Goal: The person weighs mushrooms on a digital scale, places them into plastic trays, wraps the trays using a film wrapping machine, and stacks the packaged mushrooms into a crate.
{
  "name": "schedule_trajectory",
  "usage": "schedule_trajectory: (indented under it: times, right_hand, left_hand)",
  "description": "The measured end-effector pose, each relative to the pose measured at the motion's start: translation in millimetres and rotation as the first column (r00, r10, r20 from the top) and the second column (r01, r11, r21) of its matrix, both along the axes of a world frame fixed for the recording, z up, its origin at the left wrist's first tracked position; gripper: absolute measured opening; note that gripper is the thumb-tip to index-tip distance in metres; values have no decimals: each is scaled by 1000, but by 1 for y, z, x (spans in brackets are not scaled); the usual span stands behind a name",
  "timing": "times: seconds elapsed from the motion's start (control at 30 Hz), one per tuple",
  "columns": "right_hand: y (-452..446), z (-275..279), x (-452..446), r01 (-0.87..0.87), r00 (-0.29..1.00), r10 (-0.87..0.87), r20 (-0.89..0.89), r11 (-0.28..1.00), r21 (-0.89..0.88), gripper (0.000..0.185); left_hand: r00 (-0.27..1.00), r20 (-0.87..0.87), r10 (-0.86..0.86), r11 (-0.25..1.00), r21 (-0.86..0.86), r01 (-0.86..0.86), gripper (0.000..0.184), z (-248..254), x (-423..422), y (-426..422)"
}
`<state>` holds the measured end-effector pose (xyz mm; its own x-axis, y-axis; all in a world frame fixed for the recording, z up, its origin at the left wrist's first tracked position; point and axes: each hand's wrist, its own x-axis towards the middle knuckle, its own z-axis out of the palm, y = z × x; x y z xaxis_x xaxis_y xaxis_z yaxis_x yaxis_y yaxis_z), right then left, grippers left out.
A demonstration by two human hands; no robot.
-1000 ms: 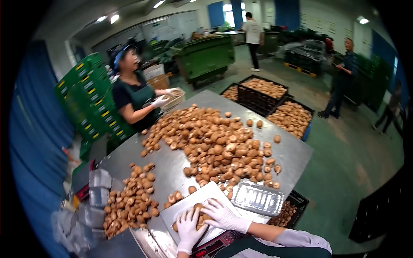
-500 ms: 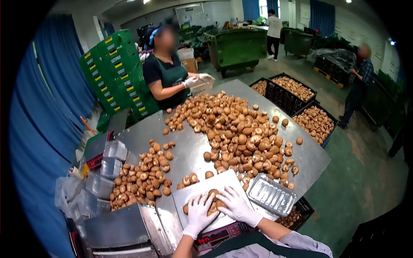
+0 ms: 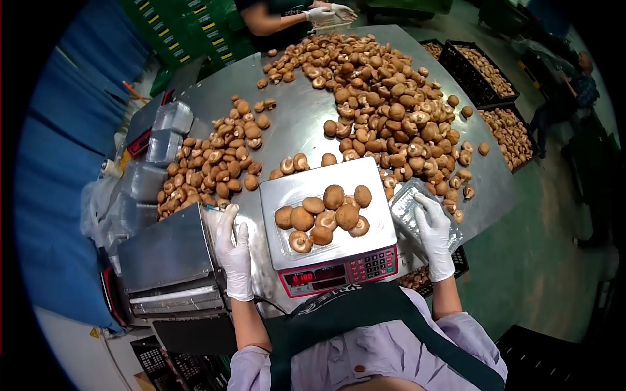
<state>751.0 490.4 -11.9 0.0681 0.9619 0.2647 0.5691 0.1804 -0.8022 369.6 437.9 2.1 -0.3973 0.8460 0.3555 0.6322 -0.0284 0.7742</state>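
A clear plastic tray of several brown mushrooms sits on the white platform of a scale, whose red display is lit. To the left of the scale, my left hand is gloved in white, fingers raised and apart, holding nothing. My right hand, also gloved, is to the right of the scale with its fingers spread over an empty clear tray; whether it touches that tray is unclear.
A large mushroom pile covers the table's far middle, a smaller pile the left. Clear containers and a metal-topped machine stand left. Crates of mushrooms are at the right. A co-worker's gloved hands show beyond the table.
Both my hands have left the mushrooms on the scale and moved apart, one to each side. The view has tilted down, so the scale's mushrooms and display show fully.
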Motion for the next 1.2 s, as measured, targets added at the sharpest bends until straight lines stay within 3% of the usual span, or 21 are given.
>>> schedule_trajectory:
  times: [0.07, 0.2, 0.47, 0.53, 0.57, 0.63, 0.7, 0.73, 0.8, 0.87, 0.9, 0.93, 1.0, 1.03, 1.07, 1.1, 1.17, 1.2]
  right_hand:
    - [2, -5, 2, -15, 999, 13, 52, 999, 38, 22]
    - [7, -6, -4, -53, 998, 53, -23, 998, -13, 22]
    - [15, -2, -19, -129, 990, 123, -64, 985, -110, 22]
    - [17, -6, -23, -118, 989, 107, -101, 986, -116, 27]
    - [19, -4, -27, -102, 993, 89, -79, 979, -177, 30]
    - [27, -19, -27, -70, 996, 51, -74, 959, -276, 37]
    - [30, -10, -34, -56, 985, 111, 132, 930, -362, 35]
    - [31, -5, -39, -62, 964, 155, 216, 922, -382, 35]
    - [35, -8, -48, -125, 927, 261, 269, 892, -435, 32]
    - [34, -11, -55, -128, 888, 269, 373, 924, -361, 29]
    - [34, -12, -56, -118, 890, 261, 374, 924, -363, 28]
    - [34, -13, -58, -109, 893, 253, 373, 924, -366, 28]
    - [35, -17, -59, -113, 936, 231, 266, 911, -396, 27]
    - [32, -17, -61, -120, 945, 226, 237, 913, -391, 26]
    - [31, -15, -64, -109, 955, 200, 216, 922, -371, 26]
    - [32, -24, -66, -129, 958, 207, 197, 928, -349, 26]
    - [31, -24, -73, -124, 955, 203, 215, 936, -330, 26]
    - [29, -15, -80, -111, 948, 202, 245, 933, -341, 28]
  left_hand:
    - [998, 25, 58, 998, 11, -58, 31, -3, -6, -8]
    - [989, 53, 140, 989, -64, -137, 31, -7, -12, -23]
    - [991, 77, 107, 984, -153, -95, 35, -19, -7, -24]
    - [990, 72, 120, 959, -267, -97, 36, -23, -2, -21]
    - [978, 154, 140, 937, -339, -81, 38, -20, 6, -18]
    - [993, 49, 107, 918, -387, -79, 42, -37, 9, -15]
    - [998, 1, 66, 886, -460, -58, 42, -43, 17, -10]
    - [992, -121, 38, 904, -418, -86, 42, -49, 20, -9]
    - [997, 49, 63, 900, -435, -36, 38, -59, 19, -5]
    - [936, 318, 148, 816, -574, 66, 36, -62, 22, 1]
    - [986, 141, 91, 851, -525, -4, 33, -48, 32, 1]
    - [991, 108, 78, 872, -489, -15, 30, -52, 31, 1]
    - [967, 227, 118, 854, -520, 18, 34, -49, 25, 2]
    - [838, 505, 205, 847, -520, 106, 32, -45, 25, -2]
    - [945, 322, 54, 932, -357, 68, 30, -68, 13, -4]
    - [929, 361, 79, 916, -394, 75, 28, -42, 18, -5]
    - [963, 264, 59, 936, -350, 39, 26, -47, 3, -4]
    - [975, 221, 41, 939, -343, 38, 26, -76, -23, -1]
